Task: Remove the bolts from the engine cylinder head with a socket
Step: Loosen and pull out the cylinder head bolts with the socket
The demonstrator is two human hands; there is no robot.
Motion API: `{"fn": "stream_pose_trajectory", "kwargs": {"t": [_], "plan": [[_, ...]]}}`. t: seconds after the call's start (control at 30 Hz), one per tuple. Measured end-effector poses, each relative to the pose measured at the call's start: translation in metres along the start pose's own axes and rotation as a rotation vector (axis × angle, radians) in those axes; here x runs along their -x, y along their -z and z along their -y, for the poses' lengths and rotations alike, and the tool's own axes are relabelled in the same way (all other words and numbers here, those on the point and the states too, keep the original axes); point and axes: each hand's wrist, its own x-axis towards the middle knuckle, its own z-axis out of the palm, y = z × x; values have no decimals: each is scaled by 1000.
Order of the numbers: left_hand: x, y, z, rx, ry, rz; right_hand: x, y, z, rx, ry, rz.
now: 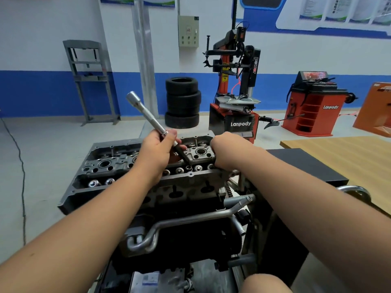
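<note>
"Lanpody" is read on the tyre changer (240, 123). The socket wrench (156, 125) is grasped in the left grip (157, 153), its tip set in the cylinder head (118, 166). The right grip (227, 150) is curled on the head's edge; what it clasps cannot be told.

Head-worn camera looks forward and down, close over the engine cylinder head (148, 163) (workshop wall beyond).

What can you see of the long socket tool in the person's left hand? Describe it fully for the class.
The socket tool is a long, slim rod of shiny silver metal with a wider, hollow socket at its upper end. It tilts, top leaning up and left. The left hand grips its lower shaft, and its dark lower tip meets the cylinder head at a bolt hole in the near row.
</note>
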Motion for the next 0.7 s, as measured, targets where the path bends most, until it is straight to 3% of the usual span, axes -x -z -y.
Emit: {"fn": "stream_pose_trajectory", "kwargs": {"t": [0.37,0.57,0.7], "plan": [[-1,7,7,67,31,-173,0,11,20,242,139,14],[0,6,7,27,18,-163,-2,17,5,169,87,-6],[0,7,5,17,28,-148,-4,33,-1,15,103,-102]]}}
